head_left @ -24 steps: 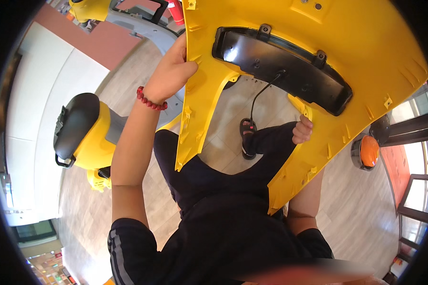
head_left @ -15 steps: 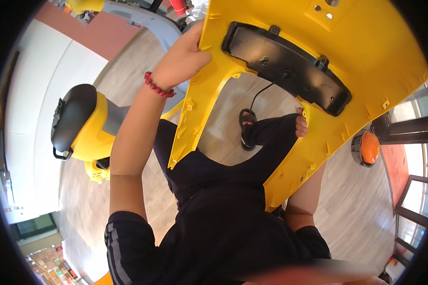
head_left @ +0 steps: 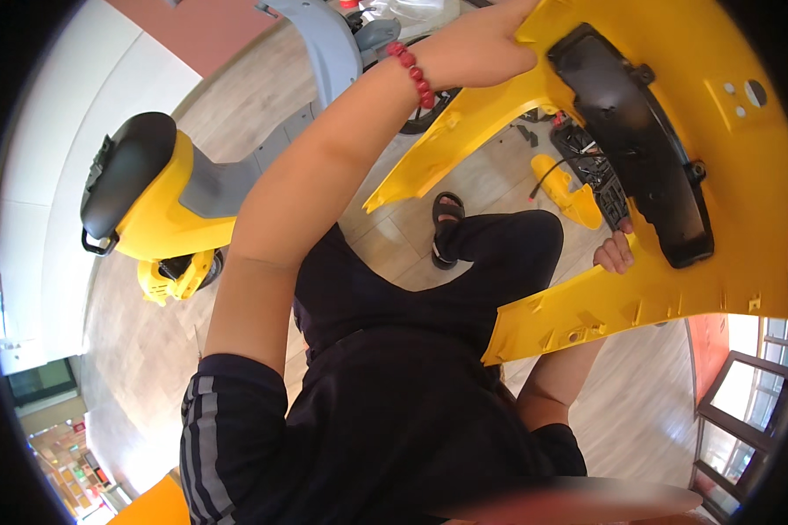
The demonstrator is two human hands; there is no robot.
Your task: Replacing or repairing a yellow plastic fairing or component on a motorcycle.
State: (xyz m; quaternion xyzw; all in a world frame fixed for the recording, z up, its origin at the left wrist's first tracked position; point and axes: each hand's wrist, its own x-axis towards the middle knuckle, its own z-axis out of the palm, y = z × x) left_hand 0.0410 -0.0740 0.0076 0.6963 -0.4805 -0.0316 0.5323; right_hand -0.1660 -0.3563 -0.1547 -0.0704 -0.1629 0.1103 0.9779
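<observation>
At far left, yellow-and-grey scooter point(head_left: 162, 188), front end cut off above. Then left hand point(head_left: 490, 48), closed on edge of yellow body panel point(head_left: 735, 192), held up unmounted, clear of scooter; fingertips hidden. Below, loose plug point(head_left: 533, 194), apparently unconnected. On floor, detached yellow cover point(head_left: 578, 203) beside black case point(head_left: 608, 194), contents unclear. Next, right hand point(head_left: 615, 251), curled round panel's inner edge, thumb hidden. Last, black housing point(head_left: 648, 166), seemingly already seated in panel.

Head view: fisheye on wearer's head, left one of a side-by-side pair, looks steeply down over the torso point(head_left: 429, 411), yellow panel point(head_left: 692, 105) near the lens, floor point(head_left: 635, 398) farther below, room's edges bowing toward the rim.
</observation>
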